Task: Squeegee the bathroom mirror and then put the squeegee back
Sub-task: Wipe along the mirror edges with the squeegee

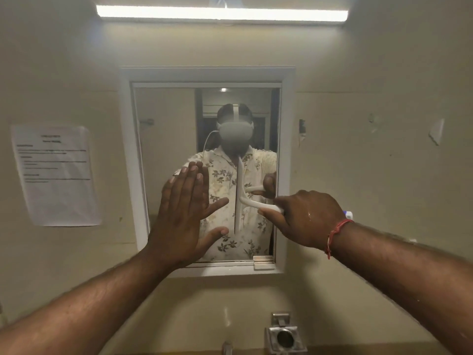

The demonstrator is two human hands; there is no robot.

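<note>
At the far left of the frame a printed paper notice (57, 175) is stuck to the beige wall. Moving right, your left hand (183, 216) is spread flat, fingers together and pointing up, thumb out to the right, its grip released and holding nothing. It lies over the lower left part of the mirror (166, 111), near the white frame; whether the palm presses the glass or hovers just off it cannot be told. If it does touch, lift it clear so it leaves no prints.

At the centre of the frame the white squeegee (238, 201) stands with its blade upright against the glass, about the middle of the mirror's width and in its lower half. Its curved handle runs right into your right hand (304, 216), whose grip is clenched around the handle's end; a red thread circles that wrist.

With the blade vertical, the stroke in hand looks like a sideways pull. Keep the whole rubber edge on the glass, tilt the handle slightly away from the direction of travel, press evenly, and carry the stroke to the frame before lifting. Overlap the next pass with this one. The upper half looks hazy, so work there too.

Below, at the lower centre and right, a tap (226, 348) and a metal fitting (284, 334) sit on the sink ledge.
</note>
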